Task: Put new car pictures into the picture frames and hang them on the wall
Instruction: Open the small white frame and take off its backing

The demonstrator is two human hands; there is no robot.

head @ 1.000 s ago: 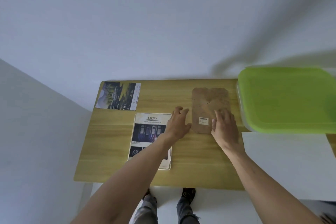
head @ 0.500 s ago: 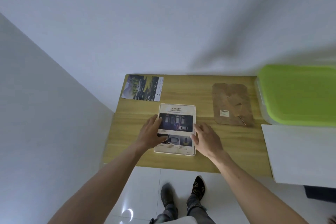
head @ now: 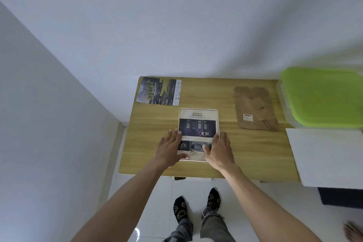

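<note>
My left hand (head: 170,150) and right hand (head: 219,150) lie flat, fingers straight, on the two lower edges of the picture frame (head: 198,124) headed "SAFETY", near the front of the wooden table (head: 225,163). A car brochure (head: 159,91) lies at the far-left corner; its small print is unreadable.

Left hand (head: 170,150) and right hand (head: 219,150) flat on framed car picture (head: 198,124), wooden table (head: 216,165)

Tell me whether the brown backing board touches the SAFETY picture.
Apart. The head view shows bare table between the SAFETY picture and the brown backing board.
</note>
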